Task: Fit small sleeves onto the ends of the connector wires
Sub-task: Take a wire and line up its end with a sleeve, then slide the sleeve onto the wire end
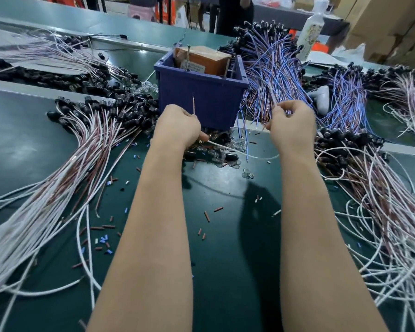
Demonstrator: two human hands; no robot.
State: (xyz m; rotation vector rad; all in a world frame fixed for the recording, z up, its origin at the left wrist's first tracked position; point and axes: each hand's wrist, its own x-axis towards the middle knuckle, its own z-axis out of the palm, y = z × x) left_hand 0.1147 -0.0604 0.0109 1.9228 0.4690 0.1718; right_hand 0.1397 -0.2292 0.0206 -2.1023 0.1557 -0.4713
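Connector wires [65,178]: heaped on the green table [213,259] L & R of my arms; the ones I'm working on are up in my hands, just in front of the blue bin [201,99].
L hand [177,125]: fingers curled tight, pinching a thin stripped end [193,104] that sticks straight up from my fist. Fingertips hidden behind the back of the hand. A white wire [222,146] runs out from under it toward the R.
R hand [291,125]: fingers curled round a pale wire [272,97] running up & left. Motion blur, so can't tell if a sleeve sits in the pinch.
Sleeves [206,216]: small brown, white & blue bits scattered on the table betw & beside my forearms. Can't tell if any is on a wire end, too small.
Bin contents: brown box [201,58], lower part hidden by the bin wall.
Blue/brown bundle [273,75]: behind my R hand, black connectors at the far ends.
Edges: L & R heaps cut off by the frame.
Clear bits [235,144]: pile betw my hands, partly hidden by my L wrist; can't make out what they are.
Bottle [310,32]: top R, blurred.
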